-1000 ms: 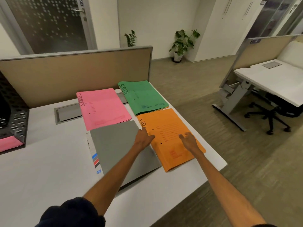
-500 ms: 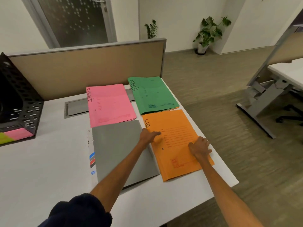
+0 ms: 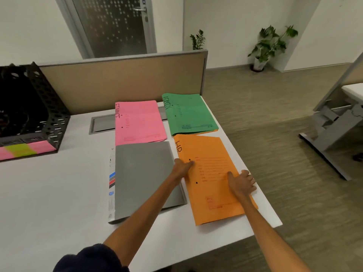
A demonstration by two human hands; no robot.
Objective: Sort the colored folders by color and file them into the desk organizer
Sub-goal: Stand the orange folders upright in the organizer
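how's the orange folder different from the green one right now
The orange folder is marked HR and lies at the desk's near right corner; the green folder is marked ADMIN and lies farther back by the divider. Both hands, left and right, rest on the orange; nothing touches the green. Both lie flat.

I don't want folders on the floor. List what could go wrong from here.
The orange stack lies at the desk's right edge, with the right hand at its outer side, so a push could slide it off. Lifting it by its sides may let it sag and fan. An orange sheet shows under the green stack: possibly a misfile.
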